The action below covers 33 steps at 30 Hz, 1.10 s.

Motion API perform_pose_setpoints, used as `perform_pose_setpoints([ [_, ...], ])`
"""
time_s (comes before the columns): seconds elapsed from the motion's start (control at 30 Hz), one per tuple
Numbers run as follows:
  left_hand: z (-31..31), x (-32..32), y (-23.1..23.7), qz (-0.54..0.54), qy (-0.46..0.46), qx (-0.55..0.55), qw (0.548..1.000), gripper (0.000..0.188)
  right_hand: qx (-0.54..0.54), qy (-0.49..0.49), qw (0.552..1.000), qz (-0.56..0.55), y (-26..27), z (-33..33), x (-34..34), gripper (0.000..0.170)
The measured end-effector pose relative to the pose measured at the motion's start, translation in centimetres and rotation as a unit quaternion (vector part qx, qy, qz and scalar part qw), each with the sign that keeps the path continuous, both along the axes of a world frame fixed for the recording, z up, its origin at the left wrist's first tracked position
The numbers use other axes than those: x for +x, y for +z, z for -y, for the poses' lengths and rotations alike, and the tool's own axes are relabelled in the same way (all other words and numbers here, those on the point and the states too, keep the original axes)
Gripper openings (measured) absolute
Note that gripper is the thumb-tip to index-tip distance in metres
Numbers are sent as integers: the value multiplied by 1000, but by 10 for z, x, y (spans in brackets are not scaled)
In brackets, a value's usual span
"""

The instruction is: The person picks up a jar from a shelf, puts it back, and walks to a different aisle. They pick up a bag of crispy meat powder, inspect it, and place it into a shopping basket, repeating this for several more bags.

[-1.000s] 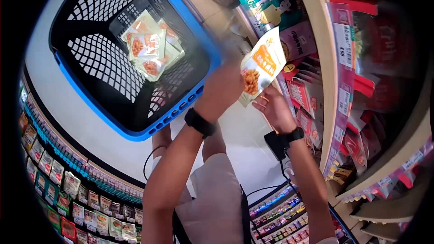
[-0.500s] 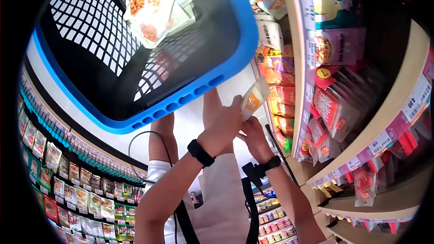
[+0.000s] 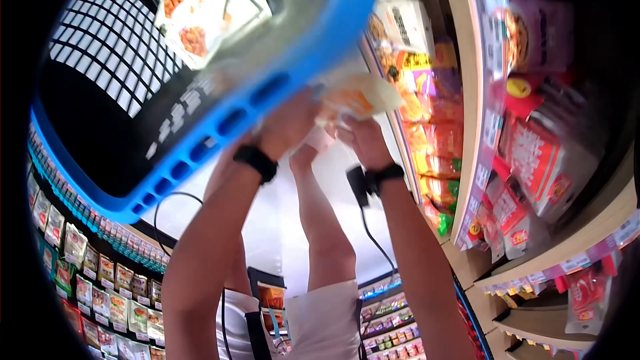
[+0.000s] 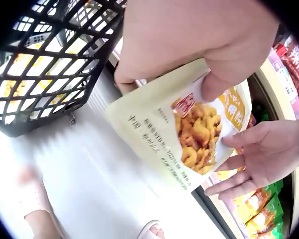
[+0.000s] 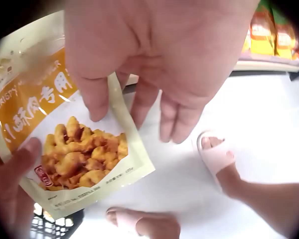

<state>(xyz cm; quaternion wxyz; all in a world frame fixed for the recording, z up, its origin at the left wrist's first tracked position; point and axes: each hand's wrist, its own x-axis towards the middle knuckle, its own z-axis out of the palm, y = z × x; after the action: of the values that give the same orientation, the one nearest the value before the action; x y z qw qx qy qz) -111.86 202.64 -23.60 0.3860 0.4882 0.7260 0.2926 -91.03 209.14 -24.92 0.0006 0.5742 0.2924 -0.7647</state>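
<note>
A cream and orange food packet [image 5: 87, 154] with a picture of fried golden pieces is between my two hands. My left hand [image 4: 194, 40] grips it, thumb on the printed front and fingers behind. My right hand [image 5: 159, 59] pinches the packet's edge with its thumb in front and index finger behind; its other fingers extend loosely past the edge. In the head view, the left hand [image 3: 290, 120] is blurred beside the basket's blue rim [image 3: 267, 93], and the right hand [image 3: 370, 140] lies just below the packet. Several similar packets [image 3: 193, 13] lie inside the black mesh basket.
Shelves [image 3: 477, 93] on the right carry red packets [image 3: 533, 160], orange bags [image 3: 437, 140] and price labels. Another shelf wall [image 3: 100, 280] with many small packets curves along the lower left. The person's sandalled feet [image 5: 224, 164] stand on the white floor.
The packet, upright and facing up a second ago, has tilted flatter, with both hands on it. In the head view, the basket and shelves have shifted as the camera moved.
</note>
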Motion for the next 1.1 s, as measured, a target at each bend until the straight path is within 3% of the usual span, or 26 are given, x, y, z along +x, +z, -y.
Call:
perform_pose_setpoints([
  [0.03, -5, -1, 1, 59, 17, -107, 992, 27, 87, 28, 996, 3, -18, 14, 4, 21],
  [0.07, 0, 10, 0, 75, 49, -133, 987, 28, 124, 21, 992, 11, -25, 20, -4, 28],
  [0.1, -1, 13, -2, 82, 87, -149, 982, 29, 58, -34, 998, -7, -16, 24, -15, 35],
  [0.17, 7, 15, -3, 33, 139, -32, 989, 24, -131, -117, 983, -48, 12, 26, -27, 49],
  [0.2, 14, 17, 1, 9, 161, 23, 987, 21, -195, -108, 973, -64, 19, 30, -22, 56],
  [0.23, 14, 13, 10, 34, 147, -10, 989, 14, -257, -96, 959, -76, 26, 34, -17, 63],
  [0.27, 13, 9, 23, 38, 147, -32, 988, 13, -221, -51, 972, -57, 49, 34, -27, 63],
  [0.33, 23, 19, 35, 53, 142, -62, 987, 14, -176, -54, 982, -50, 63, 47, -20, 60],
  [0.47, 22, 36, 10, 71, 119, -9, 990, 21, -17, -133, 991, 26, 60, 60, -26, 53],
  [0.57, 28, 48, -7, 71, 122, -25, 990, 31, 42, -110, 991, 66, 43, 57, -24, 50],
  [0.63, 23, 43, -10, 36, 157, 6, 987, 32, 56, -102, 991, 62, 41, 47, -33, 53],
  [0.73, 14, 29, -3, 129, 200, 24, 971, 36, 85, -77, 991, 68, 43, 37, -45, 55],
  [0.83, 5, 14, 9, 95, 158, -2, 983, 35, 74, -47, 993, 73, 61, 22, -55, 56],
  [1.0, 2, 9, -10, 49, 160, -10, 986, 31, 164, -33, 981, 102, 43, 18, -49, 47],
  [1.1, -12, 4, -15, 29, 143, -40, 989, 26, 125, -48, 983, 125, 45, 11, -58, 49],
])
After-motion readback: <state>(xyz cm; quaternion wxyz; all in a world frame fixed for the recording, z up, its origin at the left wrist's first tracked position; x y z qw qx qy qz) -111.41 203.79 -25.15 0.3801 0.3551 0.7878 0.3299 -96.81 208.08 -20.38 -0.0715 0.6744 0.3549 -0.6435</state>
